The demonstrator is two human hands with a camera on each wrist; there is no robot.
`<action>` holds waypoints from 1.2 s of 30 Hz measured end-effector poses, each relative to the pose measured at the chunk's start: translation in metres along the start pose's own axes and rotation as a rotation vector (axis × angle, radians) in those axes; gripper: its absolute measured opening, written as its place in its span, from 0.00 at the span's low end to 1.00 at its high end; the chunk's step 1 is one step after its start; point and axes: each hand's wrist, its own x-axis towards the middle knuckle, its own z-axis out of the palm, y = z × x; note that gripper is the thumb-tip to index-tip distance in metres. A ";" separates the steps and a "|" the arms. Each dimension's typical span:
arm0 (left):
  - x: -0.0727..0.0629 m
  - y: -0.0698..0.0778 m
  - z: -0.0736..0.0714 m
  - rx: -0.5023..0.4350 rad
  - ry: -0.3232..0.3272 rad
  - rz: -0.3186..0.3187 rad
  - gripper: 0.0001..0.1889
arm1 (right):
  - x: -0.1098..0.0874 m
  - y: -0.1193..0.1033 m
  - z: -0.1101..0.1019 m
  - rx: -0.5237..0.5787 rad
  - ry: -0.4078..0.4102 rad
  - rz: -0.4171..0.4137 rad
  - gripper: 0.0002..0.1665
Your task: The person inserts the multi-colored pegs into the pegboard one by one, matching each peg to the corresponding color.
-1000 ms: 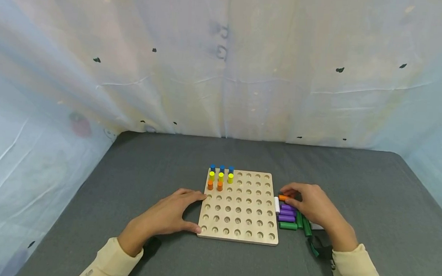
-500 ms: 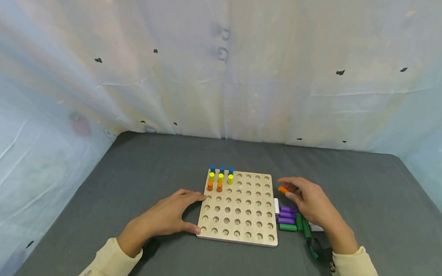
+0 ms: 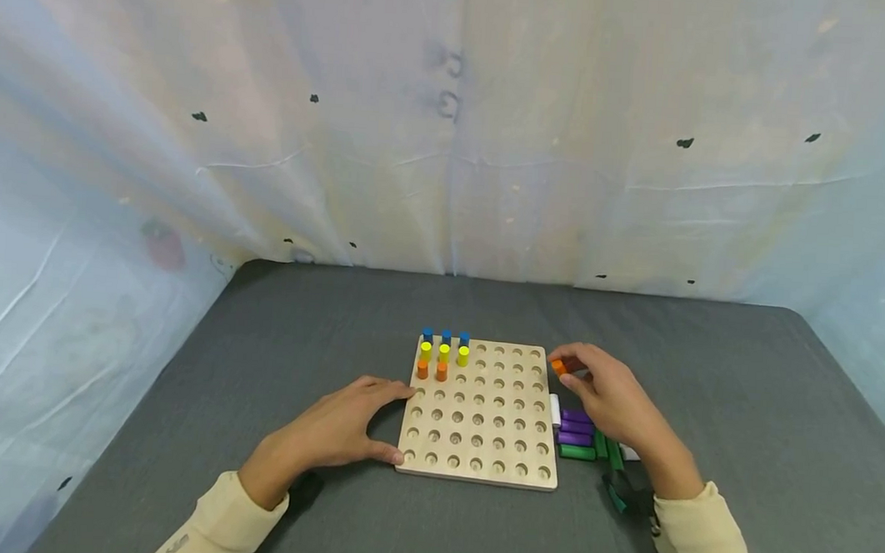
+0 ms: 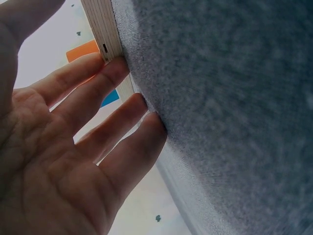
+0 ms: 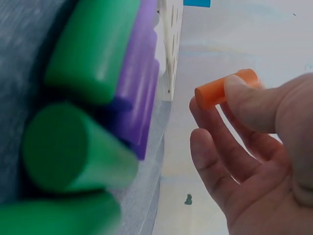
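Note:
A square wooden pegboard point(image 3: 445, 427) lies on the grey table. Three blue pegs point(image 3: 446, 337), three yellow pegs point(image 3: 444, 353) and two orange pegs point(image 3: 441, 372) stand upright in its far-left holes. My left hand point(image 3: 337, 425) rests against the board's left edge, thumb near the front corner, fingers fairly straight and spread. Just off the right edge, my right hand point(image 3: 616, 394) pinches a loose orange peg point(image 5: 212, 93) between thumb and fingers. The right wrist view shows that peg raised above the table, lying across the fingertips.
Beside the board's right edge lie a white peg point(image 3: 555, 410), several purple pegs point(image 3: 576, 427) and several green pegs point(image 3: 578, 453). Part of another white piece point(image 3: 629, 453) shows under the right wrist. A pale sheet point(image 3: 524, 147) hangs behind the table.
My right hand has lifted the orange peg from the loose pile and carried it up and slightly left, toward the board's right edge. The left hand has stayed at the left edge.

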 end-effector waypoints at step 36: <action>-0.006 -0.002 -0.002 -0.035 0.016 0.019 0.44 | 0.049 -0.061 0.030 0.081 -0.151 -0.057 0.14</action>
